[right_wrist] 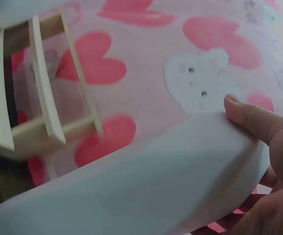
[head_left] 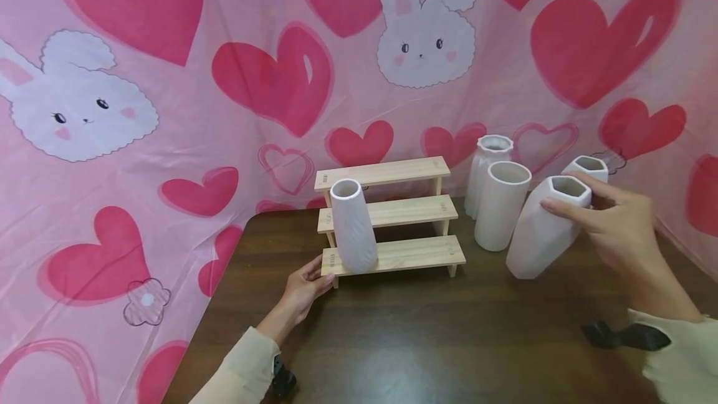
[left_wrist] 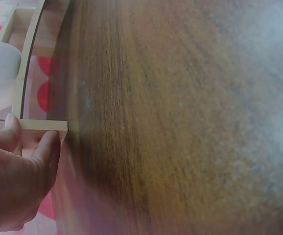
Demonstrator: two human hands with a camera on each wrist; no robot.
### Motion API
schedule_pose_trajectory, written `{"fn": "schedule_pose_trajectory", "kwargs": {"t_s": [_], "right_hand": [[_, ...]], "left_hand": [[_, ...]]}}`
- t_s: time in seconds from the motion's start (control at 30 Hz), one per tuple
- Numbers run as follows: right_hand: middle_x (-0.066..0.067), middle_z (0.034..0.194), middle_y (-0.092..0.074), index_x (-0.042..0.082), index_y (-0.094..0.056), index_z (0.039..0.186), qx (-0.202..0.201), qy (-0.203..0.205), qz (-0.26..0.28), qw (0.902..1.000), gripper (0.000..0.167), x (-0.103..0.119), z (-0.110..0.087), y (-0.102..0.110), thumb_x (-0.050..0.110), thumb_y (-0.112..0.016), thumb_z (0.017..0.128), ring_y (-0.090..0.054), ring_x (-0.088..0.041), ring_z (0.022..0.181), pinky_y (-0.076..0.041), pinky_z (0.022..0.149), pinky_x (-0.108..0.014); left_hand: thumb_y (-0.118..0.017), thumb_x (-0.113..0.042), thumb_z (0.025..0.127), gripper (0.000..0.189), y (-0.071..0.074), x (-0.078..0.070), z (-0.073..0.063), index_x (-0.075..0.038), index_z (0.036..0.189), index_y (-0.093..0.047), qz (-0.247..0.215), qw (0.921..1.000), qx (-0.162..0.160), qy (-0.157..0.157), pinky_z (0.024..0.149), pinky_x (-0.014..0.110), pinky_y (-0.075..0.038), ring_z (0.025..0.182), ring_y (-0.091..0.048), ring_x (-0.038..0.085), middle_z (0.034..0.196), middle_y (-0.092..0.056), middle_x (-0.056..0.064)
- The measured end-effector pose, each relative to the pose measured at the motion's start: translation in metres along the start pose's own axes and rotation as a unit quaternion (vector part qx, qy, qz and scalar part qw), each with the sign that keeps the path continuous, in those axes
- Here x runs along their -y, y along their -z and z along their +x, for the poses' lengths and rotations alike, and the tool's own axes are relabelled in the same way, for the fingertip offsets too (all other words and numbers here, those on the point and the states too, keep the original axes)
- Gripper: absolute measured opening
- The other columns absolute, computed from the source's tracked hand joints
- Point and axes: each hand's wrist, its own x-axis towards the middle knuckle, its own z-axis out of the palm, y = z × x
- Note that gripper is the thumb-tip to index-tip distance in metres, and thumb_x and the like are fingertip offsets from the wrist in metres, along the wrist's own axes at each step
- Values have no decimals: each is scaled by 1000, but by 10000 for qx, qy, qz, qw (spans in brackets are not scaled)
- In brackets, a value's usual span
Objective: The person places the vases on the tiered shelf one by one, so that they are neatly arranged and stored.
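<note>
A pink cloth (head_left: pixel 134 186) backs a brown table (head_left: pixel 404 335). The left hand (head_left: pixel 303 290) pinches a wooden stand (head_left: pixel 415 257); the right hand (head_left: pixel 625 220) grips a tilted vase (head_left: pixel 543 229) beside a round vase (head_left: pixel 502 211). This looks like a pick-up; next probably calls for lifting clear.

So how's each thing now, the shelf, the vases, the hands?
Wooden shelf: standing
Shelf vase: upright, on the bottom step
Held vase: tilted, mouth open
Smooth round vase: upright, mouth open
Fluted vase: upright, mouth open
Back vase: mostly hidden, seems upright
Left hand: gripping the shelf's left end
Right hand: gripping held vase near its top
</note>
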Motion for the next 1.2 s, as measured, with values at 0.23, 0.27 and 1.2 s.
{"fn": "schedule_pose_trajectory", "kwargs": {"t_s": [0.23,0.27,1.2], "right_hand": [[16,96,-63,15,-62,130,267,492,309,9980,52,21,2,-27,19,-79,81,-56,-6,86,-52,64,-11],[18,95,-63,14,-62,130,272,555,287,9977,52,24,2,-31,19,-80,81,-57,-5,85,-51,64,-11],[-10,116,-65,17,-61,131,1218,690,919,9859,64,74,7,-141,37,-83,75,-58,-24,100,-54,87,-45]], "left_hand": [[-62,5,90,59,0,0,-1,-3,144,-42,15,10000,-8,35,95,44,-50,104,-61,23,133,-50,30],[-62,5,90,59,0,0,0,-3,144,-42,5,10000,-14,43,95,43,-50,104,-61,23,133,-50,30],[-62,5,90,59,1,-1,0,-3,145,-41,-40,10000,5,82,95,43,-50,105,-61,24,134,-49,31]]}}
